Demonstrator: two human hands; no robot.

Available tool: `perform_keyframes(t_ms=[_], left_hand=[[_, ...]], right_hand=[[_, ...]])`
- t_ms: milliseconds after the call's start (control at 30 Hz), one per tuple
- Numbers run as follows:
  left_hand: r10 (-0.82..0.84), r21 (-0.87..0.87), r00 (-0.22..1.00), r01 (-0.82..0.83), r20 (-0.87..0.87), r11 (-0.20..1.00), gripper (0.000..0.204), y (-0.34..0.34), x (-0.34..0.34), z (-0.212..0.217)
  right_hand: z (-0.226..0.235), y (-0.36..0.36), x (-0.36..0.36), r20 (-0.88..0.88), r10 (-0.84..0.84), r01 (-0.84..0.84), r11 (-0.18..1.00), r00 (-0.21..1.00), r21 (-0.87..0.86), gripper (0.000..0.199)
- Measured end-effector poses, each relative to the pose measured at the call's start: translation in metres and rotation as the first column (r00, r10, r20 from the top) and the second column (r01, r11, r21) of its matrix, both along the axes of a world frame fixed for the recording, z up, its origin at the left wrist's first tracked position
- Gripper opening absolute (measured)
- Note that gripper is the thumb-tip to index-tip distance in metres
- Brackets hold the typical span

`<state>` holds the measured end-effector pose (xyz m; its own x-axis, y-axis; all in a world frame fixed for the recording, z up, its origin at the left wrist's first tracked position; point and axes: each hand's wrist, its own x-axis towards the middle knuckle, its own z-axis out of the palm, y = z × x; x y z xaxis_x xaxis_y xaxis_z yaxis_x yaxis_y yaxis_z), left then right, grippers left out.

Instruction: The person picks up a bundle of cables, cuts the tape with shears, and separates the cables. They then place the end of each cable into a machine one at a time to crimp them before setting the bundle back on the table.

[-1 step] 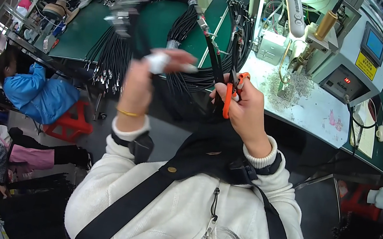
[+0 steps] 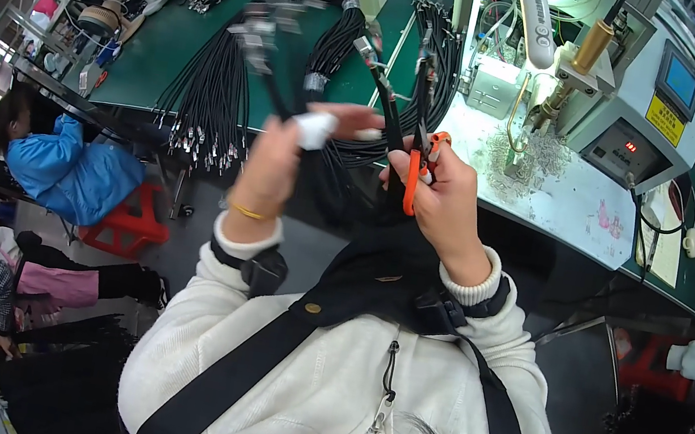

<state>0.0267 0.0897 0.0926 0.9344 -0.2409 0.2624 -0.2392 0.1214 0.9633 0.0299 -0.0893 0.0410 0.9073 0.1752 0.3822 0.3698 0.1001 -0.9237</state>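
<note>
And the right hand (image 2: 446, 183) grips the orange scissors (image 2: 413, 177) beside a black cable (image 2: 392, 120), probably to have the tool handy; left of the scissors, the blurred left hand (image 2: 278, 151) meets dark leads (image 2: 274, 92), grasp impossible to tell; farther left, wires (image 2: 208, 90) overhang the worktop (image 2: 129, 78), perhaps to hang straight

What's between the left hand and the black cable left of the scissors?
Nothing visible: the left hand is close beside the black cable, contact unclear. The orange scissors, in the right hand, sit beyond it.

Green table (image 2: 138, 73), black cable bundles (image 2: 335, 47), white board (image 2: 564, 201)
</note>
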Motion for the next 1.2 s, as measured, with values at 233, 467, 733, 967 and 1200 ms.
perform_keyframes(t_ms=[233,467,733,967,1200], left_hand=[[0.002,-0.141,0.99,-0.022,-0.142,0.99,0.026,-0.053,0.006,-0.015],[0.159,-0.018,0.974,-0.164,-0.16,0.986,0.013,-0.045,0.014,-0.015],[0.026,-0.215,0.982,-0.067,-0.185,0.974,0.022,-0.069,0.01,-0.012],[-0.137,-0.182,0.925,0.076,-0.355,0.98,0.026,-0.058,0.014,-0.013],[-0.504,-0.391,0.79,0.366,-0.349,0.844,0.026,-0.056,0.019,-0.025]], right_hand=[[0.003,-0.012,0.002,0.092,-0.05,0.077,0.945,0.994,-0.317,0.013],[0.003,-0.026,-0.003,0.214,-0.227,0.282,0.917,0.95,-0.283,0.016],[-0.002,-0.025,0.001,0.206,-0.155,0.232,0.871,0.966,-0.433,0.018],[0.009,-0.048,-0.01,0.303,0.08,0.142,0.752,0.95,-0.644,0.014],[0.023,-0.107,-0.025,0.064,-0.073,0.057,0.974,0.995,0.217,0.015]])
